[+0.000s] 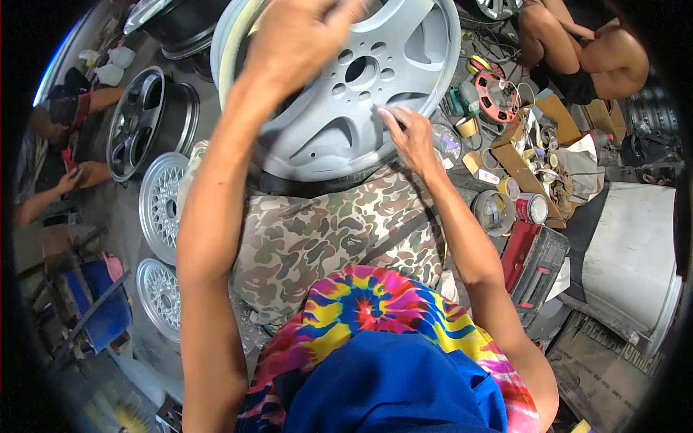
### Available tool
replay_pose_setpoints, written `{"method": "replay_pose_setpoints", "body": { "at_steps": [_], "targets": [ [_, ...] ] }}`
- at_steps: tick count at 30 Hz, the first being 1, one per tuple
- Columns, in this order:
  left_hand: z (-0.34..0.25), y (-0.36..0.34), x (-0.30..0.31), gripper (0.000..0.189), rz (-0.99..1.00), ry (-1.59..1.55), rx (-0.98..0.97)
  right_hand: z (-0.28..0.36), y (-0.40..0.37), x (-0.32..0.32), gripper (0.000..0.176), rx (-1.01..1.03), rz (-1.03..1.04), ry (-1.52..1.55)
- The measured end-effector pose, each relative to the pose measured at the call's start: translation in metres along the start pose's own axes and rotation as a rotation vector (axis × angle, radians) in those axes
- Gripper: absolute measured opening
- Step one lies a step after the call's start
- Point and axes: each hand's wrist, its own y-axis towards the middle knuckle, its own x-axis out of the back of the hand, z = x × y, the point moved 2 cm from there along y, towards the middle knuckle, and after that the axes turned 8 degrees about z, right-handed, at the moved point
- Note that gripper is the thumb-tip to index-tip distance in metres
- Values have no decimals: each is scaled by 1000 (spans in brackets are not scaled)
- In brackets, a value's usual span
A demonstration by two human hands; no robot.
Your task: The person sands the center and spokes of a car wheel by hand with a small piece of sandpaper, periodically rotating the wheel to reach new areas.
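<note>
A grey, matte-coated car wheel rim (pixel 317 119) with wide spokes stands tilted at the top middle, in front of my knees. My left hand (pixel 303 40) is over its upper left part, smeared by motion. Its fingers are blurred and partly cut off by the frame's edge, so what it holds cannot be made out. At the rim's lower right, my right hand (pixel 413 141) grips the edge, with fingertips against the grey face. Camouflage-patterned cloth (pixel 317 249) covers my lap just below the rim.
Several other wheels, such as a dark rim (pixel 137 123) and a silver mesh rim (pixel 160 206), stand at left. At right are an open cardboard box (pixel 530 169), a tin can (pixel 532 208), a toolbox (pixel 538 267) and a red cable reel (pixel 497 97). Other people sit at both sides.
</note>
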Motion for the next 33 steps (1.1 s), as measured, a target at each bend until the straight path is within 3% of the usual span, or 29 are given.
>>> {"method": "replay_pose_setpoints", "body": {
  "at_steps": [1, 2, 5, 7, 8, 12, 13, 15, 17, 20, 22, 24, 25, 27, 28, 29, 31, 32, 33],
  "targets": [
    [-18, 0, 18, 15, -95, -170, 88, -1, 8, -6, 21, 2, 3, 2],
    [-21, 0, 25, 16, -312, -155, -13, -2, 18, -13, 22, 44, 34, -70],
    [-5, -11, 58, 15, -366, -204, 66, -6, 27, -21, 26, 104, 91, -140],
    [-1, -13, 69, 13, -507, 303, -148, 2, 25, -11, 26, 108, 240, -319],
    [5, -16, 75, 20, -412, 210, -71, -6, 27, -11, 23, 217, 230, -334],
    [38, -13, 63, 40, -200, 134, 15, -9, 60, -7, 16, 298, 381, -504],
    [39, -12, 60, 39, -184, 208, -50, -10, 61, -4, 16, 307, 377, -504],
    [44, -14, 60, 34, -101, 151, 83, -7, 54, 8, 18, 395, 442, -505],
    [76, -18, 48, 34, -104, 140, 93, 2, 52, 14, 19, 412, 468, -631],
    [91, -16, 40, 38, -110, 158, 28, -7, 62, 6, 34, 486, 576, -892],
    [71, -9, 47, 39, -151, 190, -42, -6, 62, 3, 36, 456, 534, -851],
    [61, -15, 51, 33, -21, 112, 191, -3, 50, 5, 43, 377, 457, -740],
    [64, -16, 51, 33, -29, 111, 203, -4, 49, 4, 43, 387, 469, -740],
    [68, -15, 47, 36, -27, 63, 157, -3, 39, 4, 36, 481, 243, -688],
    [70, -12, 49, 36, 53, 100, 298, -2, 42, 4, 29, 447, 256, -643],
    [69, -11, 51, 36, 59, 101, 287, 0, 44, -1, 29, 439, 245, -645],
    [70, -11, 54, 36, 91, 27, 274, -8, 50, -13, 24, 40, 421, -370],
    [71, -14, 50, 36, 19, -20, 188, -21, 47, -15, 26, 23, 375, -86],
    [71, -13, 50, 36, 12, -20, 194, -17, 47, -8, 26, 28, 382, -88]
  ]
}}
